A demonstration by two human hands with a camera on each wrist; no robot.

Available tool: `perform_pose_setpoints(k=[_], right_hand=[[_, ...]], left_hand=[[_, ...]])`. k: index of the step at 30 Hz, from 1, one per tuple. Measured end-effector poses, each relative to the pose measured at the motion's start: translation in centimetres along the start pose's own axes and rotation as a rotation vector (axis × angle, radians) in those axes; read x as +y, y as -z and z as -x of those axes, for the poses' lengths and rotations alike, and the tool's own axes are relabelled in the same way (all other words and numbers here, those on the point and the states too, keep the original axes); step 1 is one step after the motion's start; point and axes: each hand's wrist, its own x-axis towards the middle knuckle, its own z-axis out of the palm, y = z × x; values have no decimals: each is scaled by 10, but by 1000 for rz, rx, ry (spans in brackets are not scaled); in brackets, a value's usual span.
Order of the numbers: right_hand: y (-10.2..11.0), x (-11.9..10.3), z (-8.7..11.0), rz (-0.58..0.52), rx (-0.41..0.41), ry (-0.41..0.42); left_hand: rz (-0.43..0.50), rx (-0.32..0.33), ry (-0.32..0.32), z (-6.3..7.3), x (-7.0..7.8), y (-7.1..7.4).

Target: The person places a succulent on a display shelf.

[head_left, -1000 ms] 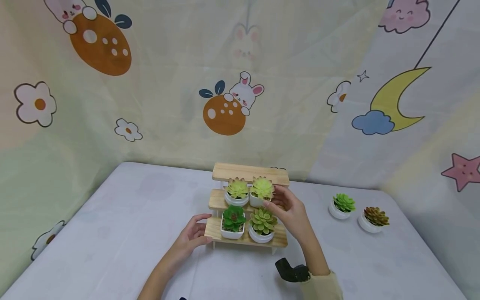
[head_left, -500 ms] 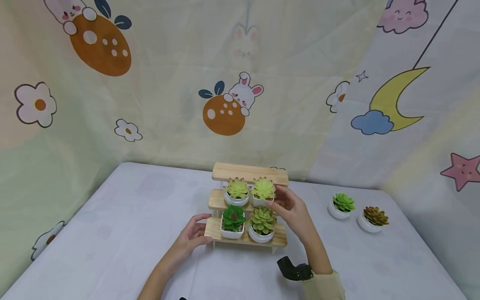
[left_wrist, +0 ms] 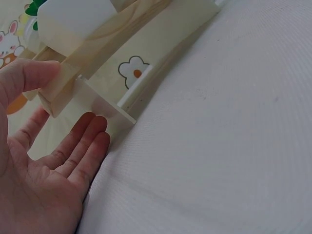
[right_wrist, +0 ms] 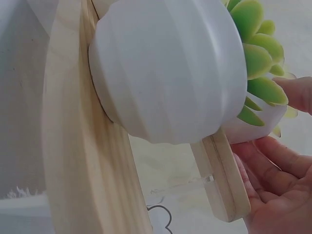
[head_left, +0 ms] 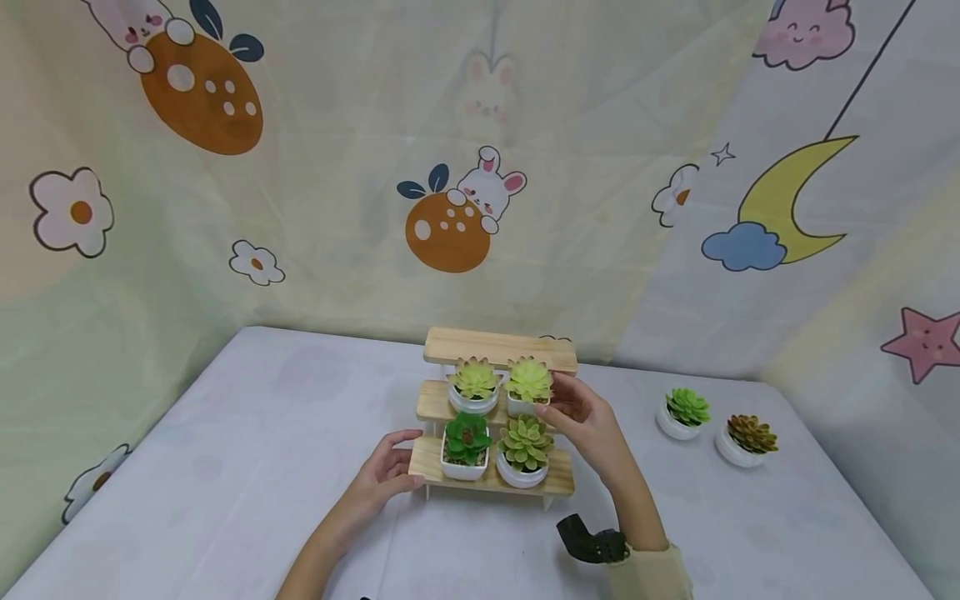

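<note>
A three-tier wooden plant stand point(head_left: 498, 348) stands at the table's middle. My left hand point(head_left: 381, 477) holds the left end of its bottom board, the thumb point(left_wrist: 41, 74) on top in the left wrist view. My right hand point(head_left: 588, 423) grips a light green potted succulent point(head_left: 529, 380) in a squarish white pot at the right of the middle board. Beside it sits another pale succulent point(head_left: 474, 378) with pinkish tips. On the bottom board are a dark green succulent point(head_left: 467, 440) and a yellow-green succulent point(head_left: 525, 443), whose round white pot point(right_wrist: 165, 68) fills the right wrist view.
Two more potted succulents, a bright green one point(head_left: 687, 407) and a brownish one point(head_left: 752, 434), stand on the white-covered table point(head_left: 262, 467) at the right. A printed cloth backdrop point(head_left: 337, 167) rises behind the table. The stand's top board holds no pots.
The light green succulent has shifted slightly to the right along the middle board, with my right hand moving along with it. My left hand stays at the bottom board's end.
</note>
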Motion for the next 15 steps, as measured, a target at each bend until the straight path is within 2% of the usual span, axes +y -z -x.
perform_pose_setpoints(k=[15], right_hand=[[4,3,-1,13,-3,-12]], left_hand=[[-1,3,0,-1,-1,0]])
